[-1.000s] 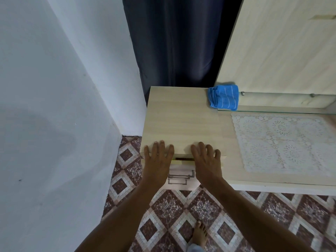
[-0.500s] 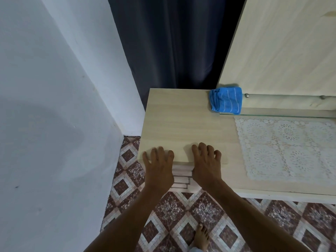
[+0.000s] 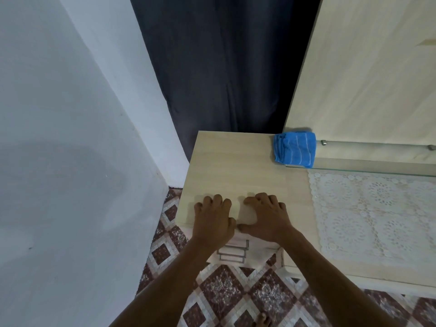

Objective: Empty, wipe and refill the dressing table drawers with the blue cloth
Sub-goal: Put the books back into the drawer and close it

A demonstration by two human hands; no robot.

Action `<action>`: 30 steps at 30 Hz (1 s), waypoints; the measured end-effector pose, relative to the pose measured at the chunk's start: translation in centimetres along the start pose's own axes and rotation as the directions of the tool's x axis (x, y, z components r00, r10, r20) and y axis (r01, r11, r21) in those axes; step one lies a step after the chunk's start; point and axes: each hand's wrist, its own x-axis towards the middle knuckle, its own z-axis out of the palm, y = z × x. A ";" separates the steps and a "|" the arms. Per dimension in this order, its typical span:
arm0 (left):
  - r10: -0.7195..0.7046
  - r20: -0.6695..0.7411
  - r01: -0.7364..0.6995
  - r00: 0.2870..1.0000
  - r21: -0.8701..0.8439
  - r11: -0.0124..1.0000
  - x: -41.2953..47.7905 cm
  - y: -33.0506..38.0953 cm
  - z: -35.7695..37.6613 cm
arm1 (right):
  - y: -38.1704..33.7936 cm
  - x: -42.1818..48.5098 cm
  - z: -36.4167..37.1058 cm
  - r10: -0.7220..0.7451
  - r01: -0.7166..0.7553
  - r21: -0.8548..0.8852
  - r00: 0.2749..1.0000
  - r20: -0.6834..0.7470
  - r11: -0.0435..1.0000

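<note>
A: What stood at the left?
B: A pale wall (image 3: 70, 138) ran down to a floor (image 3: 226, 291) of brown and cream diamond tiles. A dark curtain (image 3: 224, 67) hung in folds beside it, at the centre.
A: And at the right?
B: A light wooden panel (image 3: 377, 67) stood upright. A glass shelf (image 3: 377, 167) was fixed across its foot on metal pegs (image 3: 324, 142). A white lace mat (image 3: 377, 215) lay flat just in front of the shelf.
</note>
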 end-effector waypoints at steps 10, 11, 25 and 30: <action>-0.026 -0.026 0.026 0.999 -0.004 1.000 1.7 4.1 0.8 | 4.2 -1.0 -1.1 0.093 -0.090 0.078 0.995 -0.038 0.993; -0.014 -0.041 0.013 0.999 -0.020 1.000 1.3 3.9 1.1 | 4.4 -1.2 -0.9 0.097 -0.093 0.088 0.994 -0.044 0.992; 0.102 -0.120 -0.123 0.988 -0.178 0.976 -7.3 2.4 2.9 | 2.6 -6.0 4.3 -0.054 0.028 -0.077 0.931 -0.362 0.997; 0.130 0.078 -0.113 0.988 -0.197 0.974 -11.6 1.5 5.2 | 2.0 -9.3 8.4 -0.208 0.205 -0.038 0.952 -0.224 0.978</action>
